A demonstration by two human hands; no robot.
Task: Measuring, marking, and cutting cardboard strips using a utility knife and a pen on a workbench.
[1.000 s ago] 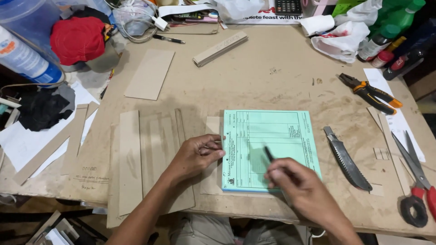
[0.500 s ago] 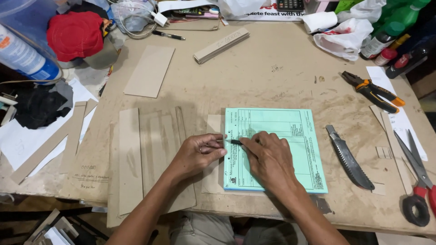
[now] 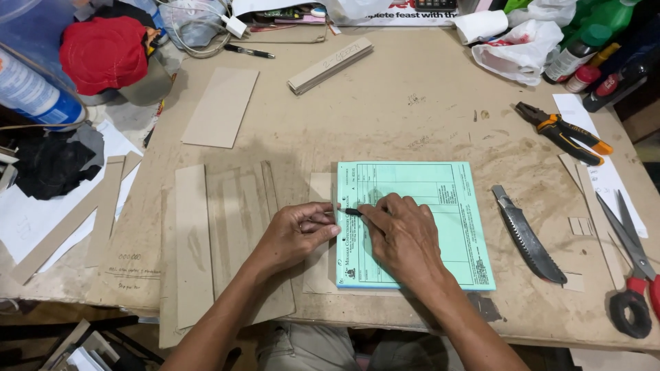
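A green printed form pad [image 3: 426,206] lies near the front edge of the brown workbench [image 3: 412,117]. My left hand [image 3: 297,232] rests at the pad's left edge with its fingers curled and pinching there. My right hand [image 3: 399,237] lies on the pad and holds a dark pen [image 3: 352,212], whose tip points left toward my left fingers. A thin cardboard piece [image 3: 319,240] sticks out from under the pad's left side.
Cardboard strips and sheets [image 3: 230,227] lie left of the pad. A utility knife [image 3: 528,233] lies to the right, then scissors [image 3: 629,275] and orange-handled pliers [image 3: 564,132]. A wooden stick [image 3: 331,64], a red cap [image 3: 104,53], bottles and bags crowd the far edge.
My right hand moved left and up across the pad with the pen, from the pad's lower middle to its left edge beside my left fingers. My left hand stayed put.
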